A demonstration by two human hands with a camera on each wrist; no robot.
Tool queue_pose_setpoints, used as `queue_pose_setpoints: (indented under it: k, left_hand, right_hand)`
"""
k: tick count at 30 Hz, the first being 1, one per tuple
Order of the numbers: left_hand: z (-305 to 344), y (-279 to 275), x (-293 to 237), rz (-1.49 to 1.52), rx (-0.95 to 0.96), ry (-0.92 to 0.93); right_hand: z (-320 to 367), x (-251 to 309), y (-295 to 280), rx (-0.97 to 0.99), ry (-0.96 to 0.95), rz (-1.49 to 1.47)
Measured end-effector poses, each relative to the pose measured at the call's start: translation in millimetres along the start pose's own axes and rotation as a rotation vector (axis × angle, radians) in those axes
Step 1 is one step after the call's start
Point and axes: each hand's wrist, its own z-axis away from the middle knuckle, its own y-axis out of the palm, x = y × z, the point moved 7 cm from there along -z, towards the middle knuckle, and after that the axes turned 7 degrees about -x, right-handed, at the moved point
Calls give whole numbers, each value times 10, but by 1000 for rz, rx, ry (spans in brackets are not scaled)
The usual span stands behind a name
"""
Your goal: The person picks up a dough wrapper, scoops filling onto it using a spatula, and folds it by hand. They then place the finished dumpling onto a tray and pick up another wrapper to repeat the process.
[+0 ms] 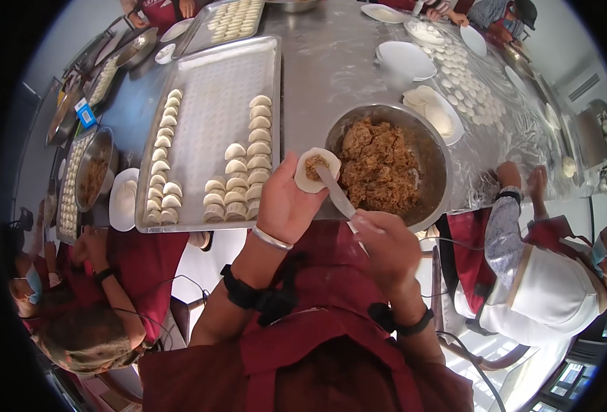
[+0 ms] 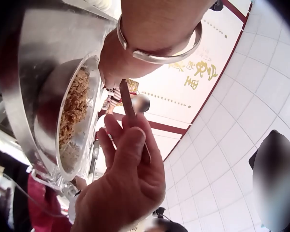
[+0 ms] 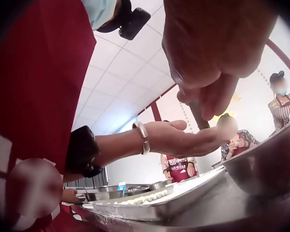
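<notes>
A round dumpling wrapper (image 1: 308,182) lies on my left hand (image 1: 286,202), which is held palm up, its fingers mostly hidden beneath the wrapper. A small lump of brown filling (image 1: 315,165) sits in the wrapper's middle. My right hand (image 1: 389,250) grips a flat filling spatula (image 1: 338,196), whose tip meets the filling. In the left wrist view the thumb and fingers of that right hand (image 2: 128,181) pinch the spatula (image 2: 127,102). Right beside the wrapper stands a steel bowl (image 1: 441,196) of minced filling (image 1: 379,165).
Left of my hands is a metal tray (image 1: 207,117) with rows of folded dumplings (image 1: 236,196). White plates (image 1: 405,62) and loose wrappers (image 1: 465,86) lie at the back right on the floured steel table (image 1: 310,75). People work on both sides. A cable (image 1: 478,374) hangs near my right arm.
</notes>
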Motion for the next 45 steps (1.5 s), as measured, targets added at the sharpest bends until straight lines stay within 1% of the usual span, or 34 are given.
queue_pose_setpoints:
  k: [2,3,6,7,9,11,14,16,20,21,25,29,32,35,38,39,42,45]
  left_hand:
    - [89,9,-20,-4,-28,-2]
    - [123,5,-23,-6,-40,-5]
    - [202,-5,28,-13,43,-45]
    - [228,-6,55,-17,56,-62]
    - [299,4,90,-27,81,-92]
    - [360,21,79,-32,57,-94]
    - [406,14,38,-36,52,-89]
    - [418,-26,26,-39,59,-94]
    - [401,-132,19,-45,77,-114]
    - [408,-147,18,-46,81,-117]
    - [476,-87,39,-46,91,-146]
    - [452,-115,50,-51,70,-146]
    - [430,-200,64,-50,20,-139]
    - [423,-184,125,-76,28,-159]
    - [448,-136,170,-80,39,-185]
    - [462,-133,181,-74,36,-191]
    - [490,-193,178,-43,-17,-167]
    - [504,-236,186,-18,58,-148]
  right_hand:
    - [-68,33,-199,-70,-167,106]
    - [-54,-126,-252,-92,127,-79]
    - [39,-405,-204,-299,813,-524]
    - [42,-471,-148,-309,882,-628]
    - [79,-611,-45,-325,945,-721]
    - [142,-758,64,-331,990,-815]
    - [180,-804,131,-293,1019,-827]
    - [167,-785,118,-274,1001,-795]
    - [105,-709,-35,-250,947,-709]
    - [103,-701,-67,-270,954,-696]
    - [85,-760,-30,-309,942,-804]
    - [174,-863,38,-262,1009,-723]
    - [142,-778,-106,-299,887,-683]
    - [168,-733,-81,-233,885,-719]
    - [165,-749,-75,-203,879,-618]
    - [159,-771,-118,-229,878,-616]
    - [71,-711,-409,-344,793,-516]
    - [87,-717,-803,-448,660,-315]
